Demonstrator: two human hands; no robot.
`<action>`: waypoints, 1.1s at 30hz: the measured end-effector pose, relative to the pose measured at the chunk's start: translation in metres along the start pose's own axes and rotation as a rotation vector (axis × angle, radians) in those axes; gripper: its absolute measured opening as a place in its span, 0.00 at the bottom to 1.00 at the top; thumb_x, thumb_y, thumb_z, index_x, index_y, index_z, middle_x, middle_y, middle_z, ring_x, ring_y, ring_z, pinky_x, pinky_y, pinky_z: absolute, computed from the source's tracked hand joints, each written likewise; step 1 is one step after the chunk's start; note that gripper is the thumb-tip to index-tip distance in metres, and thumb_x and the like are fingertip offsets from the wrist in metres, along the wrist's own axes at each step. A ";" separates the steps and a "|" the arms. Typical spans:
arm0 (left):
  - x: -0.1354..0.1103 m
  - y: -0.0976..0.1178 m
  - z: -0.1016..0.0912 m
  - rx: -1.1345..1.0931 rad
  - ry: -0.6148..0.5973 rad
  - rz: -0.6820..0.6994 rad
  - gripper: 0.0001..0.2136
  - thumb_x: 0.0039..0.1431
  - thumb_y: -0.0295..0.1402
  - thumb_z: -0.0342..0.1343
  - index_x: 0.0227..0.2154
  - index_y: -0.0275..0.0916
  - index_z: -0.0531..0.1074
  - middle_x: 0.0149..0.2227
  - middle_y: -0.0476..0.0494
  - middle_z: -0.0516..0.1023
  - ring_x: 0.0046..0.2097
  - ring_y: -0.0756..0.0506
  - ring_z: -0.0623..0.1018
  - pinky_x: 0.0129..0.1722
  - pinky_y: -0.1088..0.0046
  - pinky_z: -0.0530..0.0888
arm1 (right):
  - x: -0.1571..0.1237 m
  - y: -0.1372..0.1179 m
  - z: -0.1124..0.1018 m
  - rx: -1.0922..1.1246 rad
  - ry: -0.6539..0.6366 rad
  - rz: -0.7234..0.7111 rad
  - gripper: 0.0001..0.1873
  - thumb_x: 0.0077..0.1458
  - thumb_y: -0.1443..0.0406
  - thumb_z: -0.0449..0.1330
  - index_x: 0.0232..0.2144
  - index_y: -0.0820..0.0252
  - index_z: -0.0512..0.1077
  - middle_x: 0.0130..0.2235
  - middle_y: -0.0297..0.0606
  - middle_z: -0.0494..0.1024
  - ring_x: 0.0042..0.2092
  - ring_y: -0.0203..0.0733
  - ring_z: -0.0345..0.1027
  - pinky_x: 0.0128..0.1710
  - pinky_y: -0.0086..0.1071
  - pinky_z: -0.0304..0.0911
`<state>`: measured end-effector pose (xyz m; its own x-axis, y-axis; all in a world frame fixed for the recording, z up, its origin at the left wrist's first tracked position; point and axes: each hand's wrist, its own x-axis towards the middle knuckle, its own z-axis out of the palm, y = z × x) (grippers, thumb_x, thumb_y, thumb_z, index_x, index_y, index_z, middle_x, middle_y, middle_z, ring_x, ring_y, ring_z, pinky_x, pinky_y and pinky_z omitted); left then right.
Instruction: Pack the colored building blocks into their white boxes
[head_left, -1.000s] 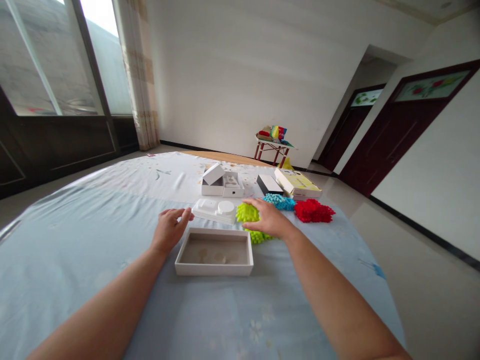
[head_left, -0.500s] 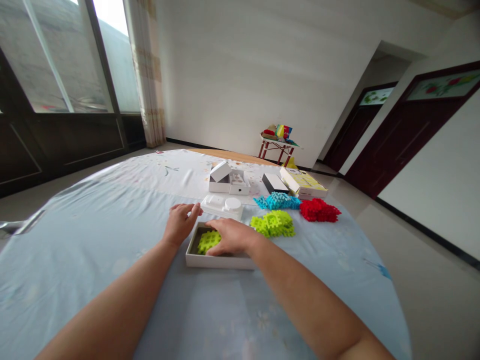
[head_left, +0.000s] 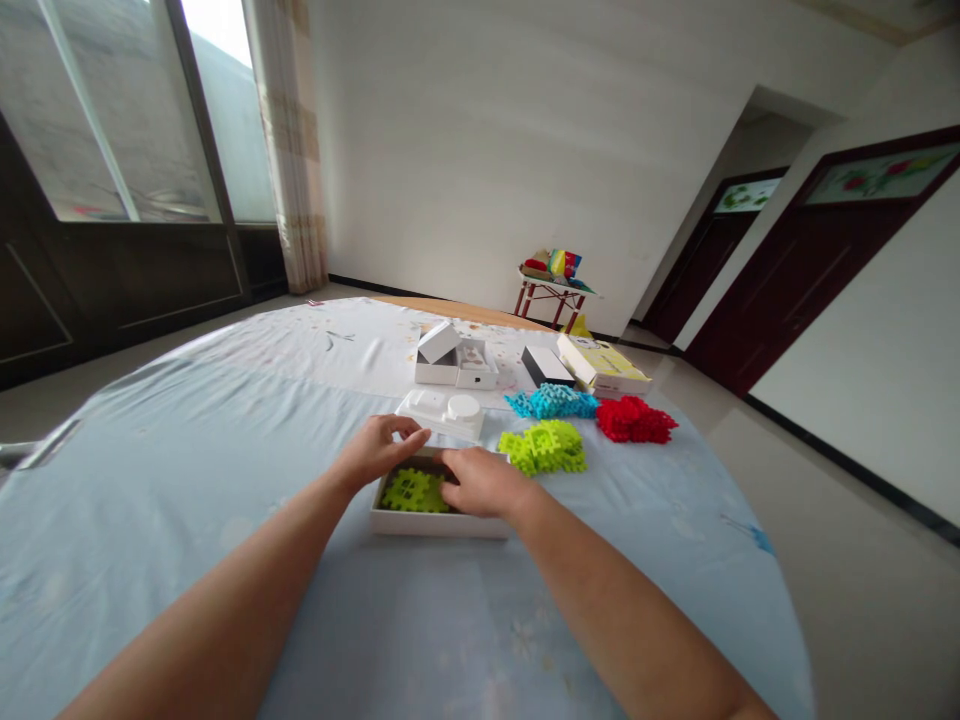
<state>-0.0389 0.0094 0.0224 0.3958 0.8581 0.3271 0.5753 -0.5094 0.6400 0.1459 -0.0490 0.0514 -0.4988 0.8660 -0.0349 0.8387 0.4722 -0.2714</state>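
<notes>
Lime-green interlocking plastic pieces lie flat in the left part of an open white box at the table's near middle. My right hand reaches down into the box with curled fingers. Its thumb is at the right edge of the green pieces; the fingertips are partly hidden, and I cannot make out what they hold. Over the box's back left corner is my left hand, fingers loosely bent and thumb apart, with nothing visible in it. A white molded tray lies just behind the box.
A lime-green pile lies right of the box, with blue pieces and red pieces beyond. Farther back are small white boxes, a black-sided box and a yellow box. A blue tablecloth covers the table.
My left hand has moved right, over the box's back corner. My right hand has shifted right inside the box and its fingers have drawn in, exposing more of the green pieces.
</notes>
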 end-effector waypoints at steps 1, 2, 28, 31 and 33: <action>0.000 0.000 0.001 -0.009 -0.026 -0.002 0.18 0.52 0.46 0.48 0.26 0.37 0.76 0.28 0.47 0.78 0.32 0.47 0.74 0.32 0.76 0.66 | 0.000 -0.001 0.001 0.010 -0.001 -0.016 0.16 0.49 0.65 0.52 0.42 0.59 0.70 0.39 0.41 0.77 0.39 0.43 0.69 0.34 0.30 0.59; 0.000 0.001 0.003 -0.011 -0.043 -0.004 0.17 0.52 0.46 0.49 0.26 0.37 0.76 0.28 0.47 0.78 0.32 0.47 0.74 0.31 0.76 0.66 | 0.001 -0.002 0.001 0.031 0.000 -0.036 0.16 0.49 0.66 0.52 0.41 0.59 0.71 0.39 0.41 0.77 0.39 0.42 0.69 0.35 0.29 0.58; 0.005 0.005 0.011 0.066 -0.004 -0.121 0.16 0.48 0.46 0.52 0.21 0.39 0.75 0.23 0.49 0.76 0.28 0.49 0.73 0.30 0.75 0.66 | 0.012 0.002 0.014 0.265 0.107 -0.213 0.22 0.45 0.73 0.57 0.45 0.55 0.72 0.44 0.37 0.77 0.46 0.42 0.69 0.48 0.32 0.60; 0.005 0.004 0.011 0.065 0.001 -0.116 0.16 0.48 0.46 0.51 0.20 0.39 0.75 0.23 0.48 0.76 0.28 0.49 0.73 0.30 0.76 0.66 | 0.012 0.000 0.014 0.286 0.181 -0.229 0.22 0.45 0.74 0.55 0.44 0.57 0.73 0.43 0.38 0.77 0.45 0.40 0.69 0.48 0.30 0.60; 0.005 0.003 0.011 0.058 0.006 -0.110 0.16 0.49 0.45 0.51 0.20 0.39 0.75 0.23 0.48 0.76 0.28 0.49 0.73 0.30 0.76 0.66 | 0.013 0.000 0.014 0.297 0.228 -0.235 0.21 0.46 0.75 0.53 0.42 0.59 0.74 0.43 0.38 0.77 0.45 0.39 0.69 0.48 0.29 0.60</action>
<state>-0.0275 0.0113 0.0179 0.3236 0.9093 0.2615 0.6552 -0.4148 0.6314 0.1364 -0.0400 0.0374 -0.5793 0.7709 0.2648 0.5925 0.6214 -0.5126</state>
